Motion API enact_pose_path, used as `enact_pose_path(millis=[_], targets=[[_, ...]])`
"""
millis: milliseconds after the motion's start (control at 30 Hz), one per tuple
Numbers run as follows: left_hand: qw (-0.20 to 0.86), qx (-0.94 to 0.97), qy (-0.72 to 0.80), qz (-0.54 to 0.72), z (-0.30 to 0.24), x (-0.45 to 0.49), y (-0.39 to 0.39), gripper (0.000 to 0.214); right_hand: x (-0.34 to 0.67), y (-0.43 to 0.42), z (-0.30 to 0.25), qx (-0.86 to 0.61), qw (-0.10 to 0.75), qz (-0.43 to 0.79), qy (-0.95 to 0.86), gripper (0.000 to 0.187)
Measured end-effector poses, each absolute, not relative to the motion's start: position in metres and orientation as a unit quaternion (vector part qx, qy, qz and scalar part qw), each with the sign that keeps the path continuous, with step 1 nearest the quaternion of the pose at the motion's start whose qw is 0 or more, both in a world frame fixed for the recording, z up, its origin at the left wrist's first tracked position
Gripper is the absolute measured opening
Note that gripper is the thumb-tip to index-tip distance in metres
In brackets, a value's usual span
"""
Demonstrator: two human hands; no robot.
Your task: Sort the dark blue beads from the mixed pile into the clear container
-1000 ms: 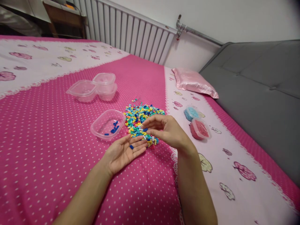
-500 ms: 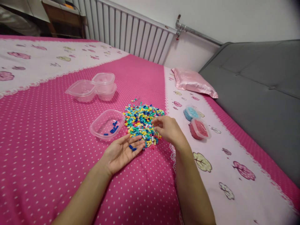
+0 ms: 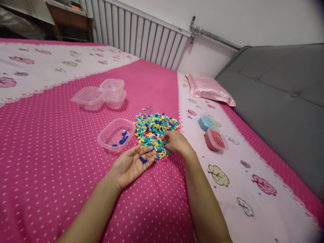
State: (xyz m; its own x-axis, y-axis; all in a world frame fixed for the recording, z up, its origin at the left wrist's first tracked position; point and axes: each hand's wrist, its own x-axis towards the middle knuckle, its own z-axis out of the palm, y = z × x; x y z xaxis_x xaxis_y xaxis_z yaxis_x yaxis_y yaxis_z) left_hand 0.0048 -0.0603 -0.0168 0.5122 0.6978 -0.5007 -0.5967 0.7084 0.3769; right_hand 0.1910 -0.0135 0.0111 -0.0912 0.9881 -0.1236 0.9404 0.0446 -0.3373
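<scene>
A heap of small multicoloured toy bricks (image 3: 152, 126) is spread on the pink bedspread. Palm up at its near left edge, my left hand (image 3: 131, 165) carries a few dark blue bricks (image 3: 143, 159) on its outstretched fingers. My right hand (image 3: 176, 141) reaches down to the right side of the heap, its thumb and fingertips drawn together in a pinch. Whatever is between those fingertips is too small to make out. Beside the heap, left of it, a clear plastic tub (image 3: 105, 138) has several dark blue bricks lying in it.
Clear tubs (image 3: 91, 98) stand farther back on the left, two of them stacked. To the right are a tub of light blue pieces (image 3: 206, 122) and a tub of red pieces (image 3: 215, 140). A pink pillow (image 3: 210, 90) lies near the grey headboard (image 3: 275, 98).
My right hand has shifted slightly left and lower over the heap, its fingers now closer together. My left hand and the bricks on it have stayed in place.
</scene>
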Motion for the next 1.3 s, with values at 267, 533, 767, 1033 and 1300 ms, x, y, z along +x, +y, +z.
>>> enact_pose_path(millis=[267, 533, 767, 1033, 1300], targets=[[0.862, 0.073, 0.332, 0.377, -0.014, 0.006, -0.060, 0.029, 0.204, -0.009, 0.009, -0.647, 0.162, 0.210, -0.715, 0.034], [0.863, 0.074, 0.331, 0.374, -0.015, 0.006, -0.060, 0.031, 0.209, -0.012, 0.018, -0.599, 0.262, 0.234, -0.719, 0.032], [0.862, 0.074, 0.333, 0.375, -0.016, 0.006, -0.060, 0.031, 0.198, -0.017, 0.024, -0.530, 0.305, 0.328, -0.720, 0.026], [0.866, 0.072, 0.324, 0.374, -0.016, 0.005, -0.060, 0.031, 0.179, -0.039, 0.049, -0.441, 0.369, 0.325, -0.751, 0.021], [0.872, 0.082, 0.307, 0.372, -0.018, 0.004, -0.060, 0.030, 0.168, -0.055, 0.062, -0.407, 0.379, 0.316, -0.769, 0.020]])
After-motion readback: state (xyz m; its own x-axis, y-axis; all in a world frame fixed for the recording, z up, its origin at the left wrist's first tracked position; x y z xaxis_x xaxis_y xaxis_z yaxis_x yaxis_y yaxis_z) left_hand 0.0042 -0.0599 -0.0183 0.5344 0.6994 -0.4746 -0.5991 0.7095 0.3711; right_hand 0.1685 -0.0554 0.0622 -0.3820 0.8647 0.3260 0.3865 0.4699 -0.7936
